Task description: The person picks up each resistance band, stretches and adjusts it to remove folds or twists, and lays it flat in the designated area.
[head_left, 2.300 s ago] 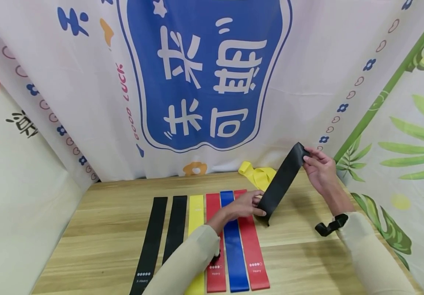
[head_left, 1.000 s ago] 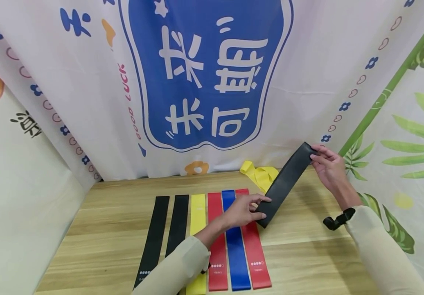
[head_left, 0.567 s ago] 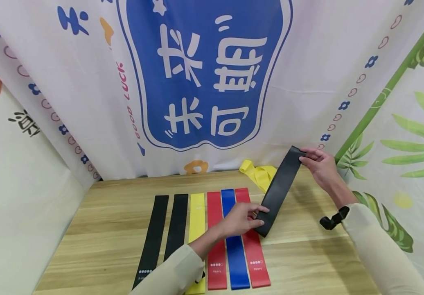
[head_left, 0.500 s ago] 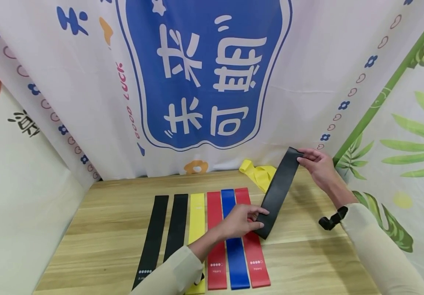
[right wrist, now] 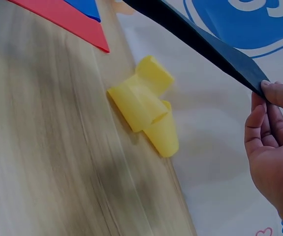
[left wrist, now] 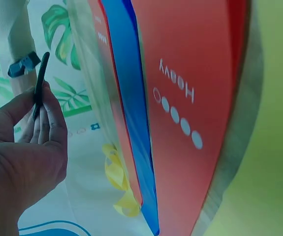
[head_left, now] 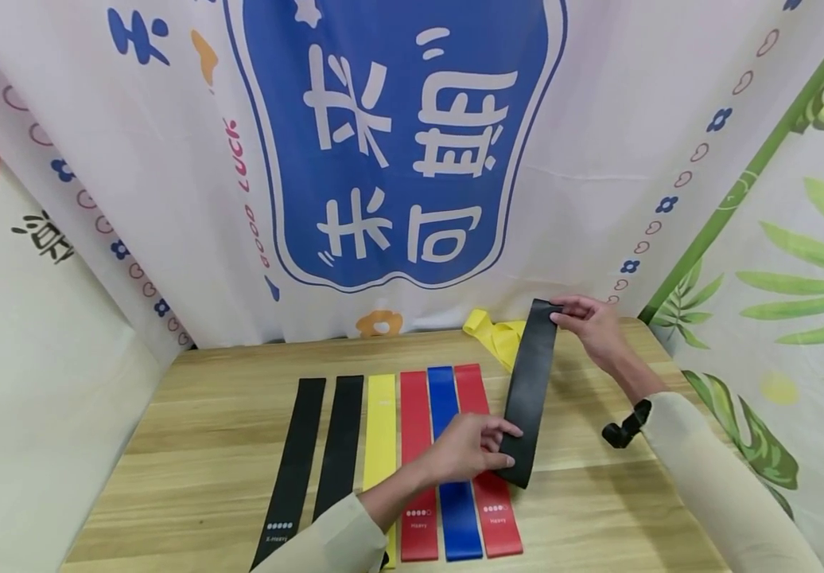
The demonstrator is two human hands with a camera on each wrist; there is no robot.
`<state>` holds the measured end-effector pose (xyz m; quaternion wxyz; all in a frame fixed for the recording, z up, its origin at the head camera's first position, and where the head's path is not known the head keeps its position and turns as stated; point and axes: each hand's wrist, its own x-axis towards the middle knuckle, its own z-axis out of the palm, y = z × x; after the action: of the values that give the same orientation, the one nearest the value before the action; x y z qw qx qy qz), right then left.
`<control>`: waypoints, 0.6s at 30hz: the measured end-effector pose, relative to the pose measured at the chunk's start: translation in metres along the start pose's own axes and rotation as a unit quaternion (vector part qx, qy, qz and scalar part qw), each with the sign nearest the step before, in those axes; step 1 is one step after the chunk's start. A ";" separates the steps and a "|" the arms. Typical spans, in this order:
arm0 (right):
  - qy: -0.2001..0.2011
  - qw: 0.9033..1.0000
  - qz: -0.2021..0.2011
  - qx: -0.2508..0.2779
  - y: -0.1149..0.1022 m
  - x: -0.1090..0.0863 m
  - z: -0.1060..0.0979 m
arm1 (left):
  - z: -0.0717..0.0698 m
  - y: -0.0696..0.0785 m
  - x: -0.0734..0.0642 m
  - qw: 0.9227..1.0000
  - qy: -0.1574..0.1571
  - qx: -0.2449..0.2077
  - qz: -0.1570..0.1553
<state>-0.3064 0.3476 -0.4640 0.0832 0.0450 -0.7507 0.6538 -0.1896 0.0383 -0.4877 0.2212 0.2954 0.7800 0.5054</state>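
Observation:
A black resistance band loop [head_left: 532, 382] is stretched flat between both hands, above the right part of the table. The left hand [head_left: 468, 447] pinches its near lower end, thumb on one side and fingers on the other; the left wrist view shows this band [left wrist: 42, 81] edge-on. Its far upper end is pinched by the right hand [head_left: 594, 330], between thumb and fingertips, also seen in the right wrist view [right wrist: 276, 123]. Under the left hand and forearm lie a red band [head_left: 419, 509], a blue band [head_left: 459, 509] and another red band [head_left: 501, 517], partly covered.
Farther left lie a yellow band [head_left: 382, 422] and two black bands, one [head_left: 336, 446] beside the other [head_left: 293, 461]. A crumpled yellow band [head_left: 491, 334] sits at the table's back edge. A printed curtain [head_left: 562, 199] hangs behind the wooden table [head_left: 190, 446].
Both hands have brought the black band left and nearer, and it now stands more steeply in the head view. The right hand has moved left and down. The laid-out bands have not moved.

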 end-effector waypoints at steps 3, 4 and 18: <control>-0.006 1.000 0.006 -0.013 0.003 0.002 0.005 | 0.003 0.001 -0.003 1.000 -0.002 -0.004 -0.014; -0.010 1.000 0.009 -0.014 0.004 0.003 0.008 | 0.004 0.002 -0.004 1.000 -0.004 -0.006 -0.018; -0.085 0.991 0.040 -0.090 0.027 0.011 0.037 | 0.021 0.006 -0.008 0.997 -0.062 -0.011 -0.037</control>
<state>-0.3240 0.3153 -0.4931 -0.0034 0.0629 -0.8121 0.5801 -0.1689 0.0488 -0.4906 0.2910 0.2947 0.7697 0.4858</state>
